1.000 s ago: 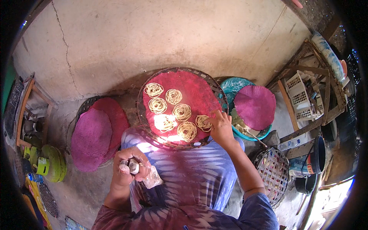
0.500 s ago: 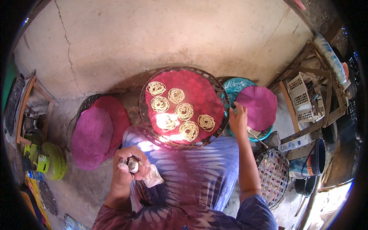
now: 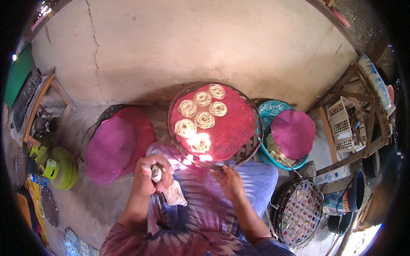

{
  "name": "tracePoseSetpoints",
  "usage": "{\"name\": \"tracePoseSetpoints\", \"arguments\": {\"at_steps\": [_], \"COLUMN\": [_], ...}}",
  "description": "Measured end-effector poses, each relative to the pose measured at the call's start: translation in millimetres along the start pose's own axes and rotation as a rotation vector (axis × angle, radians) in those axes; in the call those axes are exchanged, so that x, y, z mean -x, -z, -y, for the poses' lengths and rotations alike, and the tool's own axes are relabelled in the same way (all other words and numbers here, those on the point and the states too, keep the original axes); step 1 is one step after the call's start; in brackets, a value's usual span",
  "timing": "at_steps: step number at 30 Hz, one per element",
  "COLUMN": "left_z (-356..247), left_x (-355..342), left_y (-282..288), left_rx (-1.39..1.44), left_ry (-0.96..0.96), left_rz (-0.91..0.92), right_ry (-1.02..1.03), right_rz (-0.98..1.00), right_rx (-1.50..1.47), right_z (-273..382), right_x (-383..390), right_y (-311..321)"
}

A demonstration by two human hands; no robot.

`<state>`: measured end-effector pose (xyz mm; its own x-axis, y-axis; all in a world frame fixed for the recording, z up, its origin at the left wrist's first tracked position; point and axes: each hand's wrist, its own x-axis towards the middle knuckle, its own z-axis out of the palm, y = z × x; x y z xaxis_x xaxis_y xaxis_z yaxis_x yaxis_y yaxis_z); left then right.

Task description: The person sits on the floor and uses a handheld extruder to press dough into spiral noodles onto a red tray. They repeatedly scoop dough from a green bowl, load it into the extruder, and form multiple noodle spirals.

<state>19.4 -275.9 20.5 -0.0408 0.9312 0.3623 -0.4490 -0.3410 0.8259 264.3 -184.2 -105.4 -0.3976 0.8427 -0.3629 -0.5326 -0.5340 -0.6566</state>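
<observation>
From where I stand, the person sits with a flat round woven tray over the knees, its near side above a purple and white patterned cloth that covers the lap. A red sheet lines the tray, and 7 pale coils of thin strands lie on it, gathered toward the left and far parts; the red shows bare on the right. Bright sun falls across the nearest coil and the near edge.

The left hand is to the left of the tray's near edge, its fingers clenched around a pale-smeared bag, whose wide end hangs out toward the near right. The right hand is at the near rim, fingers bent and fingertips touching it; I cannot tell whether they close around it or only rest there.

On the floor to the left, a purple round sheet overlaps a red round sheet, both lying over a dark basket. To the right of the tray, a teal basin carries a magenta round sheet, and nearer stands an openwork basket. A white crate leans farther right, a green gas cylinder stands far left, and a cracked pale wall closes the far side.
</observation>
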Motion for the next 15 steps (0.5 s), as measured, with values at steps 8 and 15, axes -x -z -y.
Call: {"name": "tracePoseSetpoints", "arguments": {"at_steps": [8, 15], "left_z": [-23.8, 34.1], "left_x": [-7.6, 41.4], "left_y": [29.9, 8.5], "left_rx": [0.314, -0.797], "left_ry": [-0.184, 0.382], "left_rz": [-0.514, 0.389], "right_ry": [0.103, 0.462], "right_rz": [0.493, 0.481], "right_rx": [1.144, 1.567], "right_z": [-30.1, 38.1], "right_x": [58.1, 66.3], "right_y": [-75.4, -71.4]}}
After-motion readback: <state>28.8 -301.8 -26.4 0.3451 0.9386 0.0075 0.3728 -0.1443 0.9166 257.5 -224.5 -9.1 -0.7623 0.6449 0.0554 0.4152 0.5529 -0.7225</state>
